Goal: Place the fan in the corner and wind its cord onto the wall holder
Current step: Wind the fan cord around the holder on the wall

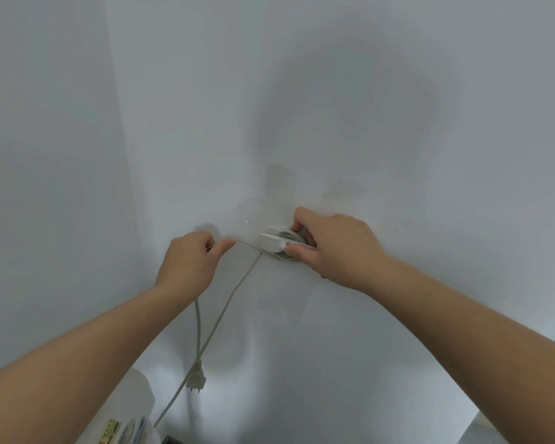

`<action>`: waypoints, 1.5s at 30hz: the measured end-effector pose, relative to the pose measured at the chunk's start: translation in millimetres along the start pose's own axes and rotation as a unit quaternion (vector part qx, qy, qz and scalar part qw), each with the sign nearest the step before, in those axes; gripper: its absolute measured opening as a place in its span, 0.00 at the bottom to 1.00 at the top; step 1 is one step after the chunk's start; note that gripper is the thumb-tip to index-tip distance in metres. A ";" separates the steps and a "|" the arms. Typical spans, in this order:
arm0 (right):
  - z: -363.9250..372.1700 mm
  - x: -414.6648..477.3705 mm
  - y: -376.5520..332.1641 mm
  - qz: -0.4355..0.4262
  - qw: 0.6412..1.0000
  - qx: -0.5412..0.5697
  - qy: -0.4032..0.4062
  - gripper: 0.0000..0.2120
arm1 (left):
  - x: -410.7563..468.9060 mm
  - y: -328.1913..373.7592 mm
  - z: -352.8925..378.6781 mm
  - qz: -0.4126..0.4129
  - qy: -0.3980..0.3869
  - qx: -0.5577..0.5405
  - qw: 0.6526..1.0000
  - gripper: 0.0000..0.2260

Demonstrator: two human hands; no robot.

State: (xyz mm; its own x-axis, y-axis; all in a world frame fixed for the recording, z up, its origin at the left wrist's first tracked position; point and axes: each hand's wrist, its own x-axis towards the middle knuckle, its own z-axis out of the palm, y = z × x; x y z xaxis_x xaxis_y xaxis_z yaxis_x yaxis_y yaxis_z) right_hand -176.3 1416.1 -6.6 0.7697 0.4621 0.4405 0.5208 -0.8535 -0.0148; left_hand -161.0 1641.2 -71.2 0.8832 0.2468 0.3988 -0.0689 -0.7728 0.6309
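Head view, facing a pale wall [366,91] beside the room's corner. Low at the left edge, probably the fan [138,408]: white, cut off, too partial to be sure. Right hand [337,248] clasped round the holder [271,242] and its wound coils, likely to stop slipping. Left hand [189,264] pinching the cord [230,302], drawn sideways, seemingly for another turn. Plug [196,378] dangling below, 2 prongs showing. Holder's fixing to the wall hidden.

Soft, dim, bluish light lay on the white wall [334,75], with a broad faint shadow right of centre and a small one just above the left hand [189,264]. The wide lens bowed the corner line at left and stretched the lower edges.
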 end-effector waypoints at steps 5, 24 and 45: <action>1.8 -1.1 -0.2 0.000 1.000 0.000 0.009 0.12 | 3.3 18.8 -6.0 0.026 0.040 -0.081 0.996 0.18; 0.3 -0.8 -0.4 0.007 1.000 0.003 -0.001 0.11 | -4.4 40.3 -4.5 0.055 0.019 -0.317 0.947 0.12; -0.4 -0.8 1.3 -0.012 1.000 -0.008 -0.013 0.12 | -1.3 52.3 -8.1 0.015 -0.004 -0.445 0.895 0.12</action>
State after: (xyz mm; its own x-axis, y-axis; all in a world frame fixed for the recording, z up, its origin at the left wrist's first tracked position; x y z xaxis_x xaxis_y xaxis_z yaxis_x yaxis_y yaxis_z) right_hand -176.3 1414.5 -6.6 0.7663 0.4890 0.4167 0.5343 -0.8452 0.0094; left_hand -169.5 1605.1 -33.4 0.8778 0.2277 0.4214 -0.4314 -0.0064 0.9022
